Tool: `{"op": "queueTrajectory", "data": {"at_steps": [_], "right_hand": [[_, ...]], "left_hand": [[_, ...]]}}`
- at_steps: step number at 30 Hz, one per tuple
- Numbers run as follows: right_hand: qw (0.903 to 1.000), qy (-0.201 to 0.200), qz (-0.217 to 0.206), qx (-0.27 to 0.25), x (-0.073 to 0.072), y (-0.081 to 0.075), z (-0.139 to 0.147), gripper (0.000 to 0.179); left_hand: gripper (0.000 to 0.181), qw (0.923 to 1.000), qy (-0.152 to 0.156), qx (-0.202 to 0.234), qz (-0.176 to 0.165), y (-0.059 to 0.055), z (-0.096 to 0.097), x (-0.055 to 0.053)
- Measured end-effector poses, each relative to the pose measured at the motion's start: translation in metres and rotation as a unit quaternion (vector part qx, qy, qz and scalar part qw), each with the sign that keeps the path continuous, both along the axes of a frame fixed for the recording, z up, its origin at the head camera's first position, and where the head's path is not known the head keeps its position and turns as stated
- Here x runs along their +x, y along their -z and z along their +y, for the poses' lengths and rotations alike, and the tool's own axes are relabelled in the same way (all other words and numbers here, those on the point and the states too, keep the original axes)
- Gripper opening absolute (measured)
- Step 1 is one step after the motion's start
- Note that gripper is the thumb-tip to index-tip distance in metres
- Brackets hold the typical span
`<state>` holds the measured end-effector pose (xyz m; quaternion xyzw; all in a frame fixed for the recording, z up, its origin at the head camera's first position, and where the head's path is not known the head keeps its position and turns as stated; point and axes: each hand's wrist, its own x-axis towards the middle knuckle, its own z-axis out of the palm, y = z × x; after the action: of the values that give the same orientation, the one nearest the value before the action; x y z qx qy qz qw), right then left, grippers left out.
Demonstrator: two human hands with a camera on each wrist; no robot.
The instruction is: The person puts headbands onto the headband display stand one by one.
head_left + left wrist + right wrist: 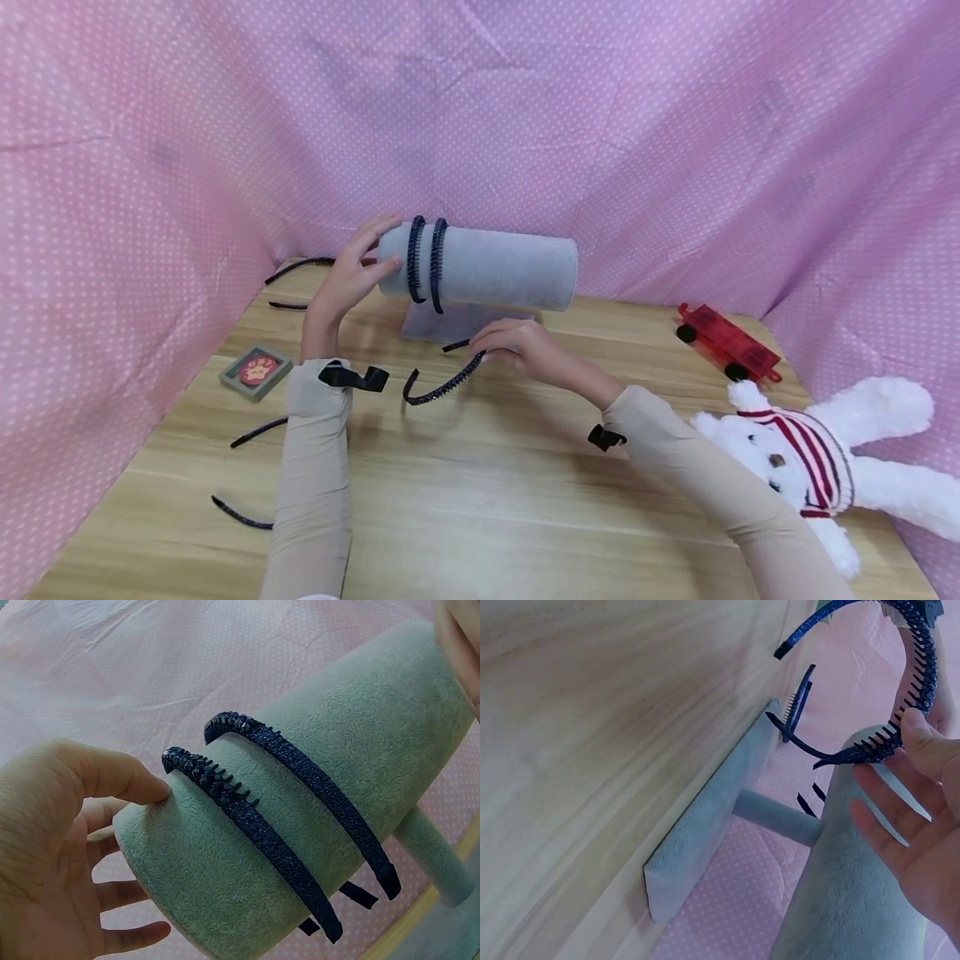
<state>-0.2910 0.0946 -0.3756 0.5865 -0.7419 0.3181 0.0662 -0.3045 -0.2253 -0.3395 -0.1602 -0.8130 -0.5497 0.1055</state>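
Note:
A grey plush headband stand (510,265) lies sideways as a padded roll on a short post and base. Two dark blue beaded headbands (281,859) (330,784) sit around its left part. My left hand (351,271) grips the roll's left end, thumb on the near side and fingers over the top and end. In front of the stand, my right hand (525,346) pinches another dark headband (442,392) between thumb and fingers, its toothed curve hanging toward the left. In the right wrist view the held headband (922,667) arches beside the roll.
On the left of the wooden table lie several dark headbands (300,264), some partly hidden by my left arm, and a small square box with a red centre (257,372). At right are a red toy cart (729,340) and a white plush bear (765,450). Pink dotted cloth (525,125) surrounds the table.

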Motion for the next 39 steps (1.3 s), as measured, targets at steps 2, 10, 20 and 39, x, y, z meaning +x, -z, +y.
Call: {"op": "queueTrajectory", "data": {"at_steps": [2,10,20,39], "right_hand": [[0.9999,0.008,0.004,-0.008,-0.002,-0.001,0.002,0.021],[0.9992,0.031,-0.012,-0.02,-0.001,-0.004,0.009,0.021],[0.9969,0.059,-0.046,-0.023,-0.001,-0.006,0.018,0.019],[0.9919,0.116,-0.05,-0.015,-0.003,-0.013,0.04,0.019]], "left_hand": [[0.06,1.0,0.001,0.001,0.003,-0.001,0.0,-0.001],[0.059,0.9999,0.006,0.002,0.011,-0.001,0.001,0.0],[0.06,0.9999,0.01,0.002,0.01,-0.002,0.003,0.0],[0.057,0.9999,0.003,0.009,0.006,-0.002,0.003,-0.003]]}}
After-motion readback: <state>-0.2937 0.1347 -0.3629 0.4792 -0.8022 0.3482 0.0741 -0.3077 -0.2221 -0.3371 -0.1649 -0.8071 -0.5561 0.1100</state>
